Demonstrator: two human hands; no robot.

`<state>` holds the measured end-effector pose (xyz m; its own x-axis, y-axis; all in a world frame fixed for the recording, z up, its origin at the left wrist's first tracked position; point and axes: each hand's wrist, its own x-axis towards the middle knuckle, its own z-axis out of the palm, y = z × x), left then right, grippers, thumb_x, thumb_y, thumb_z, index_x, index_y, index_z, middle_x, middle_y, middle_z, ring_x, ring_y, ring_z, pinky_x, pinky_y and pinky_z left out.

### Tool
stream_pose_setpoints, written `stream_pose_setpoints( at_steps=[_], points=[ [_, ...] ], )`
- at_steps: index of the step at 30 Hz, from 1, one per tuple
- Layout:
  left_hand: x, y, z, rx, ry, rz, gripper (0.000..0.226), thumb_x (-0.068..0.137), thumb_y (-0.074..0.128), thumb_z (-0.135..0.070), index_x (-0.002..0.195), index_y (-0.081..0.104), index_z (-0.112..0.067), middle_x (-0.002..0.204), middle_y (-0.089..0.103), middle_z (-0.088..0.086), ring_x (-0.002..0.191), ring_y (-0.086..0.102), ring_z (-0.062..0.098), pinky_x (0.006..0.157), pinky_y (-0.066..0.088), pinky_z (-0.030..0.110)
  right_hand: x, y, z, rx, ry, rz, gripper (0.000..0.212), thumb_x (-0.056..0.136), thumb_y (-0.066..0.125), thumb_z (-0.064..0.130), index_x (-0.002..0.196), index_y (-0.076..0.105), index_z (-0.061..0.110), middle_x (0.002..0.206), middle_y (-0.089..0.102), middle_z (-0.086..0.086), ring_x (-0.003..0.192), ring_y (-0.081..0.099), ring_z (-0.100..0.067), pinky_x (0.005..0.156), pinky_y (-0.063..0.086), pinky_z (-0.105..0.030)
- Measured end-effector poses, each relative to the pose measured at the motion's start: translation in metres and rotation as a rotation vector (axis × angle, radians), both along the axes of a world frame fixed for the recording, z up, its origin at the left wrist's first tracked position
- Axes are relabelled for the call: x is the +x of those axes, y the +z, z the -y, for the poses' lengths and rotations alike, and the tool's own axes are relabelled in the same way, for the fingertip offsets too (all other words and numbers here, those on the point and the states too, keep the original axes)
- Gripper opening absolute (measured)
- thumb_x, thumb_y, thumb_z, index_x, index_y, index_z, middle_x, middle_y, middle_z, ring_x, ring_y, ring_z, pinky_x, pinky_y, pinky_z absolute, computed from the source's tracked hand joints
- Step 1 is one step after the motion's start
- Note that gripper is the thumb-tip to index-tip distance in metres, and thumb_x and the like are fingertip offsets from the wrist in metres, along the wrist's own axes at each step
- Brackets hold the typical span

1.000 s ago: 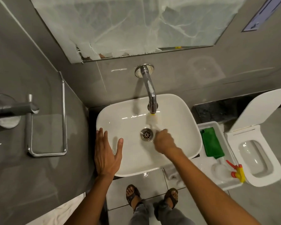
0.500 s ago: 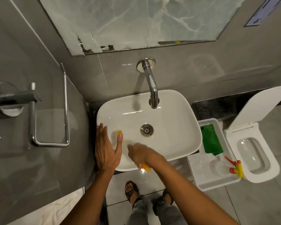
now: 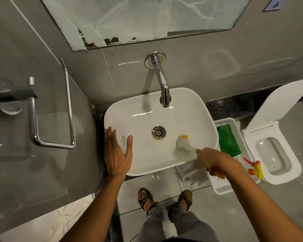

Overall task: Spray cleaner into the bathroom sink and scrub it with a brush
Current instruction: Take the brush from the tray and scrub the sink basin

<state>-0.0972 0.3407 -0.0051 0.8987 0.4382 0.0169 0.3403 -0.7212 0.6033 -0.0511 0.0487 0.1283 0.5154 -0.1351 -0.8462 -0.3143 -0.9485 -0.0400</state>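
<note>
A white basin sink (image 3: 191, 102) sits below a chrome wall spout (image 3: 162, 82), with a metal drain (image 3: 158, 132) at its centre. My right hand (image 3: 215, 160) is closed around a brush whose blurred white-and-yellow head (image 3: 183, 142) rests on the basin's right inner side, right of the drain. An orange handle end pokes out under the fist. My left hand (image 3: 116, 152) lies flat, fingers spread, on the sink's left rim. A spray bottle with a red and yellow trigger (image 3: 254, 167) lies in the white tray at the right.
A white tray (image 3: 222, 188) beside the sink holds a green cloth (image 3: 228, 140). A toilet (image 3: 278, 154) with its lid raised stands at far right. A chrome towel bar (image 3: 68, 109) is mounted on the left wall. My sandalled feet stand on grey floor tiles.
My right hand swept the brush from the back under the spout, to the front left of the basin, and now to the right side. My left hand stayed on the rim.
</note>
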Motion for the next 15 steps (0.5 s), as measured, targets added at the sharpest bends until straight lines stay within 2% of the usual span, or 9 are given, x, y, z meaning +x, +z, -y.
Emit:
stream_pose_setpoints(
  at_steps=[2,4,6,8,9,10,11,13,15],
  points=[
    [0.000,0.000,0.000,-0.001,-0.004,-0.001,0.100,0.102,0.022,-0.083,0.165,0.037,-0.006,0.179,0.030,0.013,0.168,0.024,0.030,0.132,0.028,0.046,-0.019,0.006,-0.017,0.075,0.066,-0.078,0.026,0.111,0.031,0.011,0.106,0.056,0.008,0.086,0.059,-0.009,0.066,0.057,-0.019,0.058,0.047,-0.026],
    [0.000,-0.001,0.000,-0.001,0.001,-0.001,0.099,0.102,0.022,-0.082,0.165,0.037,-0.007,0.179,0.029,0.012,0.168,0.024,0.029,0.133,0.028,0.046,-0.031,0.004,-0.044,0.196,0.080,-0.140,0.026,0.112,0.029,0.014,0.096,0.049,0.012,0.093,0.060,-0.016,0.065,0.057,-0.025,0.060,0.048,-0.033],
    [-0.001,-0.002,0.000,-0.005,0.008,0.014,0.099,0.103,0.023,-0.081,0.165,0.037,-0.006,0.178,0.030,0.012,0.168,0.024,0.029,0.133,0.028,0.045,-0.037,-0.003,-0.079,0.291,0.111,-0.184,0.024,0.112,0.028,0.015,0.096,0.046,0.013,0.094,0.056,-0.018,0.061,0.053,-0.026,0.057,0.044,-0.032],
    [-0.001,-0.002,0.000,-0.012,0.013,0.024,0.100,0.103,0.022,-0.082,0.166,0.035,-0.007,0.178,0.031,0.013,0.168,0.025,0.029,0.133,0.028,0.044,-0.041,-0.016,-0.116,0.344,0.174,-0.144,0.022,0.111,0.030,0.015,0.096,0.046,0.014,0.089,0.053,-0.013,0.063,0.053,-0.026,0.057,0.041,-0.029],
    [-0.001,-0.002,0.000,-0.016,0.016,0.024,0.100,0.102,0.022,-0.083,0.167,0.035,-0.007,0.178,0.031,0.013,0.168,0.025,0.029,0.133,0.028,0.044,-0.042,-0.024,-0.133,0.358,0.189,-0.099,0.024,0.110,0.030,0.015,0.096,0.051,0.014,0.087,0.053,-0.011,0.069,0.058,-0.028,0.059,0.044,-0.030],
    [-0.001,-0.002,0.000,-0.017,0.020,0.026,0.101,0.102,0.022,-0.083,0.167,0.034,-0.007,0.178,0.031,0.013,0.168,0.025,0.029,0.134,0.028,0.045,-0.039,-0.032,-0.147,0.361,0.169,-0.044,0.028,0.110,0.030,0.017,0.103,0.056,0.011,0.091,0.055,-0.013,0.083,0.066,-0.033,0.067,0.052,-0.034],
    [-0.001,-0.003,0.000,-0.015,0.020,0.031,0.100,0.103,0.022,-0.082,0.167,0.034,-0.006,0.178,0.031,0.014,0.168,0.026,0.029,0.134,0.029,0.046,-0.033,-0.041,-0.158,0.345,0.130,0.027,0.034,0.111,0.029,0.020,0.118,0.059,0.006,0.103,0.059,-0.017,0.103,0.069,-0.038,0.081,0.056,-0.040],
    [-0.001,-0.003,0.000,-0.010,0.016,0.040,0.099,0.103,0.023,-0.081,0.167,0.034,-0.005,0.178,0.032,0.014,0.168,0.026,0.029,0.133,0.032,0.048,-0.015,-0.055,-0.167,0.270,-0.035,0.173,0.048,0.113,0.028,0.032,0.141,0.050,-0.002,0.137,0.060,-0.023,0.130,0.061,-0.041,0.104,0.050,-0.044],
    [-0.001,-0.004,0.001,-0.018,0.018,0.043,0.098,0.104,0.024,-0.080,0.167,0.034,-0.005,0.178,0.032,0.014,0.168,0.026,0.029,0.133,0.032,0.049,0.009,-0.062,-0.158,0.233,-0.182,0.276,0.051,0.112,0.033,0.035,0.146,0.042,-0.003,0.146,0.059,-0.021,0.136,0.059,-0.039,0.109,0.047,-0.043]
  ],
)
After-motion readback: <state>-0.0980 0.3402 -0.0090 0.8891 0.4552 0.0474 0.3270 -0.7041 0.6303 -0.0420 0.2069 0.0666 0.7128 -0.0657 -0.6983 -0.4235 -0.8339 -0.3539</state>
